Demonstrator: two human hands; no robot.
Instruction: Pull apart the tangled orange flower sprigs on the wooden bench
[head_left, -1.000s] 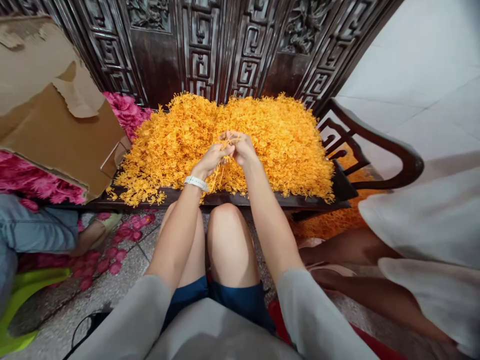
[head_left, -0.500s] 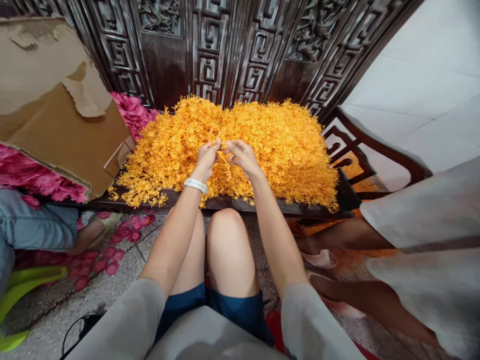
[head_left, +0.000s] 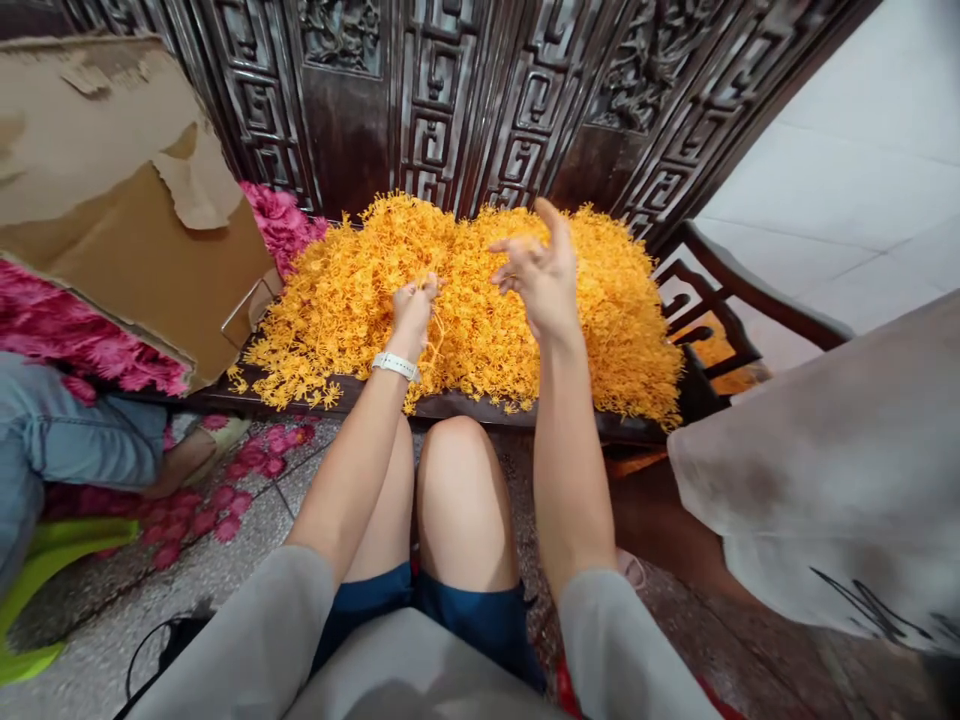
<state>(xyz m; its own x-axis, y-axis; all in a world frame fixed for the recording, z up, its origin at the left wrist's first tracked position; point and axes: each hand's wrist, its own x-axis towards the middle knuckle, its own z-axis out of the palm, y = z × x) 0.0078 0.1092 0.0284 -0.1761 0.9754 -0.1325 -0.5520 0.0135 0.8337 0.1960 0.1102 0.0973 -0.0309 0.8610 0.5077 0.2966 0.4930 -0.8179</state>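
Observation:
A big heap of small yellow-orange artificial flower pieces [head_left: 480,345] covers the dark wooden bench [head_left: 465,407] before me. My left hand [head_left: 413,308], with a white watch on its wrist, is closed just above the heap's middle. Thin yellow flower stems [head_left: 435,340] hang from its fingers. My right hand [head_left: 538,275] is raised over the heap to the right, fingers spread and bent, thumb pointing up. I see nothing held in it.
Left of the heap, a torn cardboard box [head_left: 120,220] leans over pink flowers [head_left: 82,330]. Pink pieces [head_left: 225,500] lie on the floor beside a person's denim leg [head_left: 82,430]. A person in pale clothing [head_left: 817,480] stands at right, by the bench's armrest [head_left: 757,285].
My right hand has moved away from the left, up and rightward, and its fingers have spread. The left stays nearly in place. The person at right has shifted closer.

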